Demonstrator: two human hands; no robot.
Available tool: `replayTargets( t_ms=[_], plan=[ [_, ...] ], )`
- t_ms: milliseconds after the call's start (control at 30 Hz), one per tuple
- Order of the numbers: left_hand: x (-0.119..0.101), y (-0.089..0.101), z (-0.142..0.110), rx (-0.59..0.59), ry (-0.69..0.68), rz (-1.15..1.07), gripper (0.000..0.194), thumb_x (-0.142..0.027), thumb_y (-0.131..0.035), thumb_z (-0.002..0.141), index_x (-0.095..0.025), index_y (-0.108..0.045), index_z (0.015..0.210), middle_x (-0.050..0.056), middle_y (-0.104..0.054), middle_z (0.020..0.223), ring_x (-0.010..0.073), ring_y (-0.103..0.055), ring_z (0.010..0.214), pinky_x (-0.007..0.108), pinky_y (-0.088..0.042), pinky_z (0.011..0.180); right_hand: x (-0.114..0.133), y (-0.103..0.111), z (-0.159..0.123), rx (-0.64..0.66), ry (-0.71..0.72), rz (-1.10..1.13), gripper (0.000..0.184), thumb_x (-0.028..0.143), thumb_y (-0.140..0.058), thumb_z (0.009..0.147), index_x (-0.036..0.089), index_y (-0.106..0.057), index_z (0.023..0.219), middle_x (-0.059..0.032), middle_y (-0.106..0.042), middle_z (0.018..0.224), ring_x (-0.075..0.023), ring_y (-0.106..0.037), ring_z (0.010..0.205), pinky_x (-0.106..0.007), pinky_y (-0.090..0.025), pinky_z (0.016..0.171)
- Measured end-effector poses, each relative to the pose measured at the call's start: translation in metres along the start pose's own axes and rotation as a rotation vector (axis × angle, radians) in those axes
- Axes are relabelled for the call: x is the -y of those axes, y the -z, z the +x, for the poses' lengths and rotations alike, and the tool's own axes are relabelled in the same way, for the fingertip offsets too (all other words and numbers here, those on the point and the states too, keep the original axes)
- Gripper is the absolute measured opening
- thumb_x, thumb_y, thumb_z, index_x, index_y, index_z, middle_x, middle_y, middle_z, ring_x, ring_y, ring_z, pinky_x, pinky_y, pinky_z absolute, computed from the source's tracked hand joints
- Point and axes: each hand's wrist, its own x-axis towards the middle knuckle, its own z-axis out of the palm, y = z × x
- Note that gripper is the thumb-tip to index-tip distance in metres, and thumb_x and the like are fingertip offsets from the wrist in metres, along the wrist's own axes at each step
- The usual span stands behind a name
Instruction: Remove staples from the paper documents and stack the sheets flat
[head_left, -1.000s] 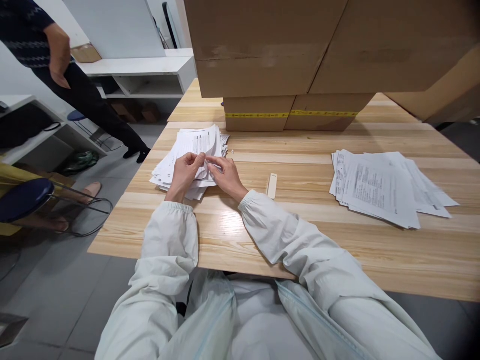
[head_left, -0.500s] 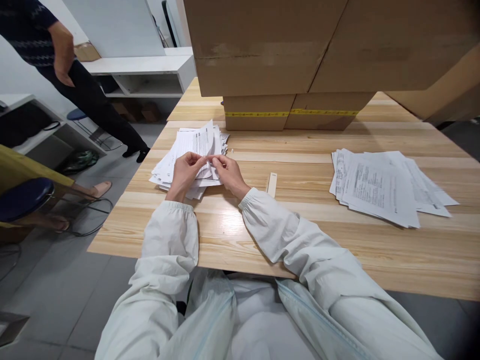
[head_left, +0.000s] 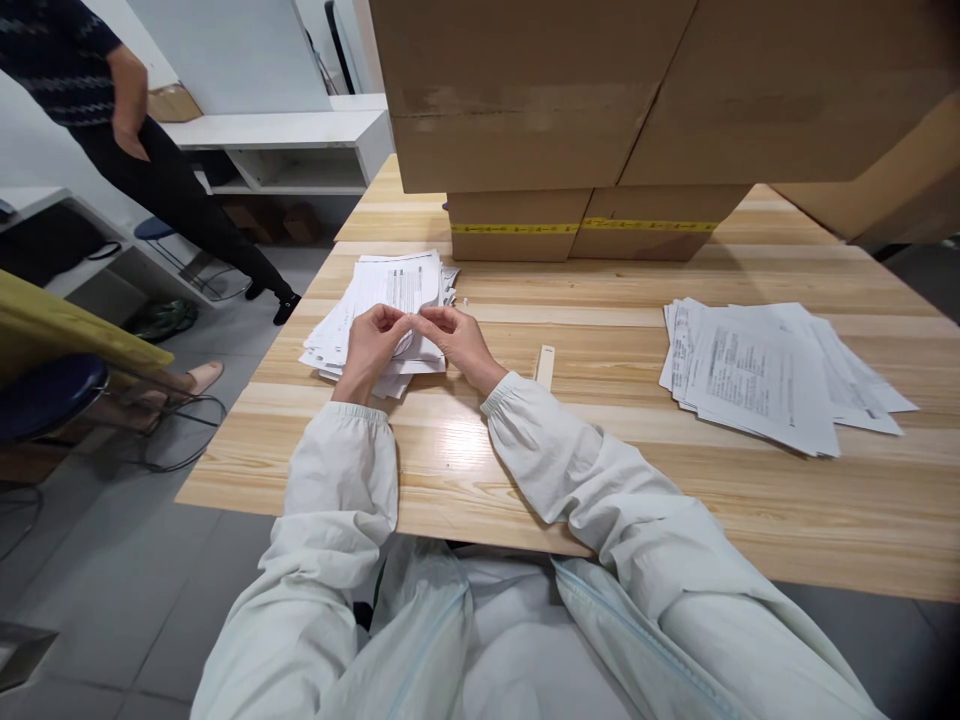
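A loose pile of printed papers [head_left: 327, 338] lies at the left of the wooden table. My left hand [head_left: 370, 345] and my right hand [head_left: 463, 348] meet over its near part, thumbs and fingertips almost touching. Between them they pinch the near edge of the top sheet of paper [head_left: 399, 283], which bends up at my fingers. My fingertips partly hide that edge. To the right of my right hand lies a small flat pale strip [head_left: 544, 367], its near end covered by my sleeve.
A second spread pile of papers [head_left: 765, 375] lies on the right of the table [head_left: 600, 480]. Large stacked cardboard boxes [head_left: 525, 100] stand at the back. Beyond the left edge are a standing person [head_left: 142, 150], another person's foot [head_left: 204, 377] and a blue stool [head_left: 56, 395].
The top sheet's far part rose half a second ago and now lies flatter. My right hand shifted slightly; both hands keep pinching the edge. At left, the person in yellow shifted.
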Motion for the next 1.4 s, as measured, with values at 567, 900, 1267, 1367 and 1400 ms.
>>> replayTargets(
  t_ms=[567,900,1267,1367,1400],
  plan=[
    [-0.004,0.02,-0.016,0.153,0.063,-0.009,0.028,-0.034,-0.079,0.06,-0.017,-0.069,0.08,-0.001,-0.062,0.069,0.0116,-0.05,0.061,0.025,-0.04,0.059,-0.006,-0.002,0.002,-0.019,0.0,-0.021,0.017,0.028,-0.066,0.083,0.015,-0.071,0.094,-0.005,-0.075,0.096,-0.015,-0.068,0.089,-0.029,-0.053,0.084],
    [0.008,0.018,-0.009,0.031,0.012,-0.1,0.026,-0.038,-0.072,0.067,-0.021,-0.052,0.07,-0.004,-0.05,0.061,0.0102,-0.043,0.054,0.024,-0.031,0.052,-0.007,-0.002,0.003,-0.047,-0.062,0.004,0.015,0.02,-0.056,0.086,0.016,-0.07,0.091,-0.0031,-0.073,0.088,-0.012,-0.064,0.078,-0.026,-0.052,0.079],
    [0.008,0.007,-0.021,-0.295,-0.054,0.1,0.045,-0.032,-0.058,0.081,-0.027,-0.053,0.126,-0.004,-0.061,0.07,0.0114,-0.04,0.052,0.026,-0.035,0.057,-0.017,0.008,0.007,-0.189,-0.07,-0.198,0.022,0.015,-0.06,0.073,0.016,-0.07,0.092,-0.0039,-0.07,0.089,-0.0159,-0.063,0.083,-0.034,-0.053,0.086],
    [0.009,0.008,-0.02,-0.289,-0.112,0.132,0.042,-0.028,-0.056,0.081,-0.025,-0.063,0.122,0.0,-0.069,0.082,0.0132,-0.047,0.06,0.027,-0.039,0.063,-0.019,0.011,0.006,-0.169,-0.077,-0.207,0.023,0.012,-0.059,0.07,0.016,-0.07,0.09,-0.0032,-0.069,0.087,-0.0165,-0.064,0.084,-0.035,-0.053,0.087],
    [0.011,0.009,-0.019,-0.275,-0.146,0.131,0.039,-0.026,-0.054,0.08,-0.023,-0.068,0.117,0.001,-0.07,0.085,0.0139,-0.05,0.063,0.027,-0.041,0.066,-0.019,0.012,0.006,-0.167,-0.077,-0.209,0.023,0.011,-0.058,0.07,0.017,-0.07,0.089,-0.0031,-0.069,0.086,-0.0168,-0.064,0.085,-0.036,-0.053,0.088]
  ],
)
